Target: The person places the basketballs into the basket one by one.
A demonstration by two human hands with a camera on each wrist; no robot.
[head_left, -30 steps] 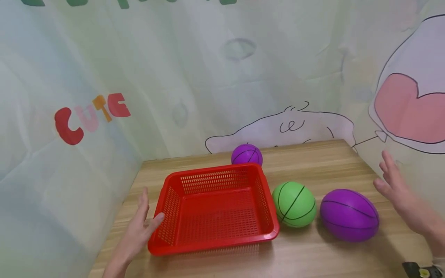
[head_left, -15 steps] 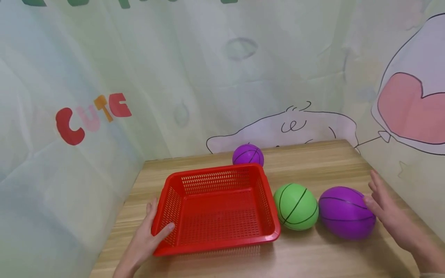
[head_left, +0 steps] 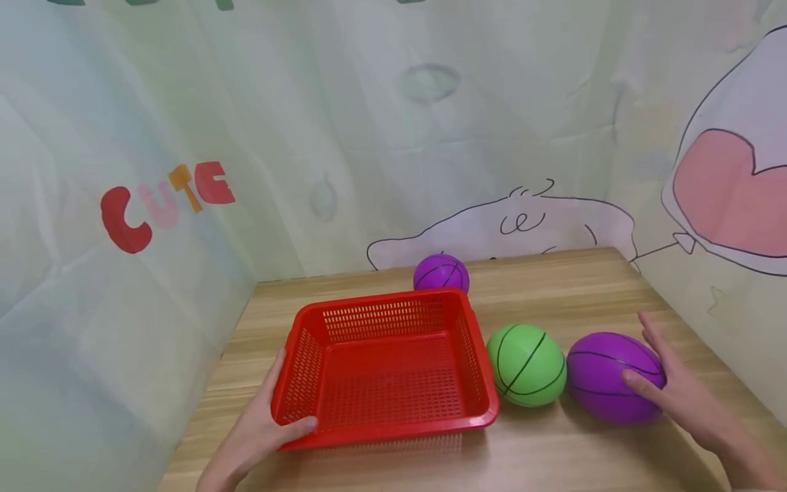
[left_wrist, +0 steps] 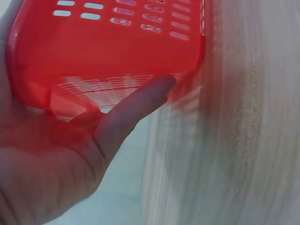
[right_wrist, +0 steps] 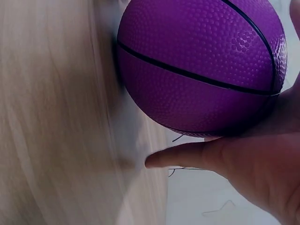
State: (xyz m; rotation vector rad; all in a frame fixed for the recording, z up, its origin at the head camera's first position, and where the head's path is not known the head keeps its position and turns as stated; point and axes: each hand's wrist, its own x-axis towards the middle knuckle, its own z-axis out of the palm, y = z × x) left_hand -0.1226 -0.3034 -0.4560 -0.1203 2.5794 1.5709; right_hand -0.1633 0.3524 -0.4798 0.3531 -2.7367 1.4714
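My left hand [head_left: 258, 427] grips the near left corner of a red plastic basket [head_left: 387, 433], thumb over the rim. In the left wrist view its fingers lie along the outside of the basket wall [left_wrist: 108, 51]. On the right, my right hand [head_left: 688, 400] rests against the right side of a purple ball [head_left: 609, 376] with black lines. The thumb lies over the ball and the fingers stretch out along its far side. A green ball [head_left: 526, 365] sits between basket and purple ball, close to both.
Behind the basket stands a smaller purple ball [head_left: 441, 272], its lower part hidden by the rim. Everything rests on a wood-grain table [head_left: 553, 287]. A printed curtain [head_left: 344, 137] hangs along its back and sides.
My left hand has moved right and taken hold of the basket's left rim. My right hand has come down and left to the large purple ball, which has shifted slightly towards the green ball.
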